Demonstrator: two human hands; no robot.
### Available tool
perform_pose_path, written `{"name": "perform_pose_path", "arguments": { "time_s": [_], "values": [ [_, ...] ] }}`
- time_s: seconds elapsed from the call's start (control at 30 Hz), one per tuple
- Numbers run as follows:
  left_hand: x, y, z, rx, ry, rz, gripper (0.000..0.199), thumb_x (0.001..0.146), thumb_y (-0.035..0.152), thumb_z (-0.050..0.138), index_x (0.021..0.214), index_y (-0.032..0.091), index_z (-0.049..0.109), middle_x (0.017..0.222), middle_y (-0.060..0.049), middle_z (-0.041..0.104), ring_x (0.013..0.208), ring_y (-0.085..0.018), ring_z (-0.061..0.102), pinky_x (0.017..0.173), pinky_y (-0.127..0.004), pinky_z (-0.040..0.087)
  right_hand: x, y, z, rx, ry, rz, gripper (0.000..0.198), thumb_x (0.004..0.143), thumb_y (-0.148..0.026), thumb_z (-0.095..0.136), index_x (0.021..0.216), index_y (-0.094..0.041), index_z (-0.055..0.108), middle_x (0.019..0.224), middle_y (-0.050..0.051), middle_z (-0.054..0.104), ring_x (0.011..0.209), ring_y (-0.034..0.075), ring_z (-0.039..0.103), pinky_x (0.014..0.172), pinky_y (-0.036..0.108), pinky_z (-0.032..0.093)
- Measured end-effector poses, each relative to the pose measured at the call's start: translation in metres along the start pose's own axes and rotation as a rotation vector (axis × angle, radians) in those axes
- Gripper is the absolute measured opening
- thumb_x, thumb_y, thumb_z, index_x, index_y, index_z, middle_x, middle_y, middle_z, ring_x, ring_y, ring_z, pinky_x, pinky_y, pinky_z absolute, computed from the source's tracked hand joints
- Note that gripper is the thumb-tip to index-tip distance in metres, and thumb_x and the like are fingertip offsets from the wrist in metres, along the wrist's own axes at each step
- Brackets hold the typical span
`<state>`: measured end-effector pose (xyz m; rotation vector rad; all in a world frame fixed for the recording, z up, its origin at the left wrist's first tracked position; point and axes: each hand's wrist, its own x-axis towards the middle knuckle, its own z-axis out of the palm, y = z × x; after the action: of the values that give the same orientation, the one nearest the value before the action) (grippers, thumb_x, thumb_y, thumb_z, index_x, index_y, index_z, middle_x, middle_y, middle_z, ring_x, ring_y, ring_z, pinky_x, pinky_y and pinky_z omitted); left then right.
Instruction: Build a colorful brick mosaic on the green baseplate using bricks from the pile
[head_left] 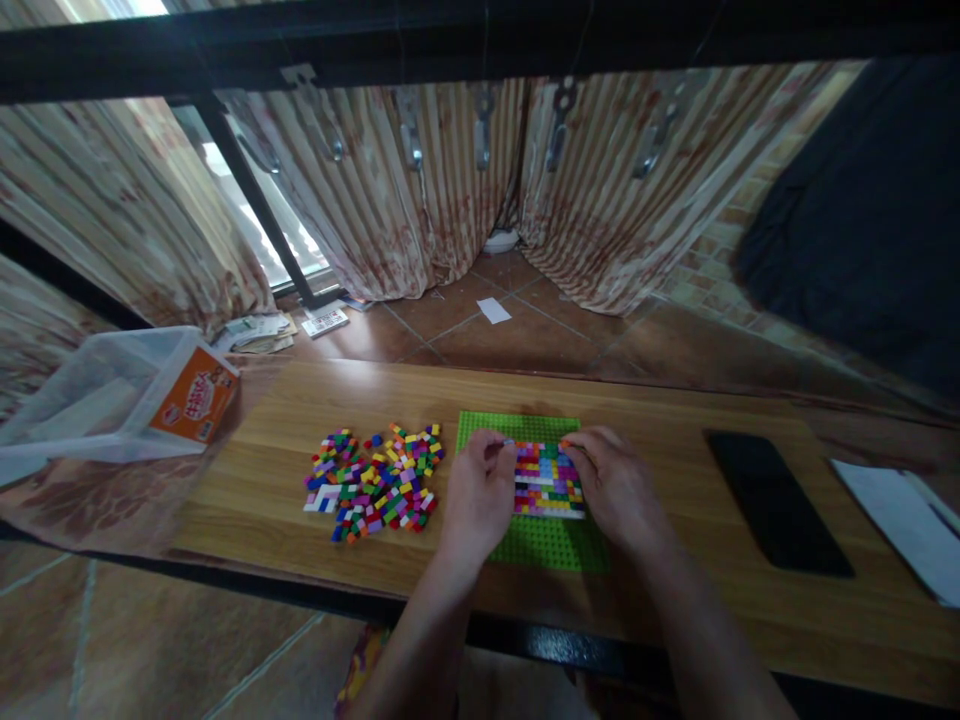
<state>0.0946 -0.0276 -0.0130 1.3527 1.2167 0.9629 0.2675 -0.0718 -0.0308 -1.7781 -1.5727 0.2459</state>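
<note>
A green studded baseplate (540, 548) lies on the wooden table, bearing a block of multicoloured toy bricks (546, 482) set in rows. My left hand (481, 492) rests at the block's left side, thumb and fingers pinched together by its far left corner. Whatever is between those fingertips is too small to make out. At the far right corner, my right hand (613, 488) has its thumb and forefinger closed on a small orange brick (565, 444). Both hands partly cover the baseplate. To the left is a loose pile of mixed-colour bricks (386, 480).
A clear plastic box (124, 390) with an orange label stands beyond the table's left end. On the right lie a black flat slab (776, 500) and white paper (900, 530) with a pen-like object. A dark bar with metal hooks (559, 125) crosses above, before striped curtains (450, 200).
</note>
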Motion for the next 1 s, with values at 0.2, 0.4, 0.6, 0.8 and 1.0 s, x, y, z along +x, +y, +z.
{"name": "perform_pose_path", "arguments": {
  "time_s": [0.2,0.4,0.6,0.8,1.0],
  "values": [
    [-0.001,0.001,-0.001,0.05,-0.017,0.01,0.011,0.088,0.025,0.057,0.085,0.017,0.063,0.081,-0.005,0.071,0.075,-0.017,0.068,0.067,-0.027,0.05,0.003,0.001,0.001,0.005,-0.035,-0.024,0.026,0.093,-0.034,0.048,0.087,-0.025,0.072,0.09,0.008,0.069,0.087,0.024,0.063,0.082,0.04,0.049],
    [-0.004,0.006,-0.001,0.105,-0.014,0.033,0.01,0.089,0.022,0.055,0.085,0.018,0.063,0.08,-0.004,0.07,0.076,-0.017,0.067,0.067,-0.026,0.049,0.004,0.003,0.0,0.05,-0.076,-0.011,0.026,0.093,-0.034,0.049,0.086,-0.025,0.073,0.092,0.007,0.07,0.089,0.024,0.064,0.084,0.038,0.049],
    [-0.006,0.01,0.001,0.124,-0.021,0.025,0.007,0.088,0.02,0.055,0.085,0.019,0.061,0.078,-0.004,0.07,0.072,-0.018,0.067,0.065,-0.026,0.047,0.004,0.005,-0.001,0.101,-0.101,0.001,0.026,0.094,-0.034,0.05,0.088,-0.025,0.073,0.094,0.006,0.071,0.091,0.023,0.064,0.085,0.038,0.049],
    [-0.005,0.01,0.001,0.151,-0.006,0.027,0.008,0.088,0.019,0.055,0.084,0.019,0.062,0.077,-0.003,0.069,0.073,-0.017,0.065,0.066,-0.027,0.046,0.003,0.008,0.002,0.137,-0.103,0.026,0.026,0.093,-0.035,0.05,0.09,-0.024,0.073,0.095,0.007,0.071,0.091,0.023,0.065,0.086,0.039,0.05],
    [-0.005,0.009,0.0,0.141,-0.009,0.028,0.009,0.087,0.02,0.056,0.086,0.018,0.065,0.078,-0.003,0.069,0.072,-0.017,0.065,0.066,-0.026,0.046,-0.003,0.01,-0.001,0.165,-0.096,0.079,0.026,0.092,-0.036,0.054,0.105,-0.024,0.072,0.107,0.008,0.072,0.101,0.025,0.067,0.092,0.042,0.051]
  ]
}}
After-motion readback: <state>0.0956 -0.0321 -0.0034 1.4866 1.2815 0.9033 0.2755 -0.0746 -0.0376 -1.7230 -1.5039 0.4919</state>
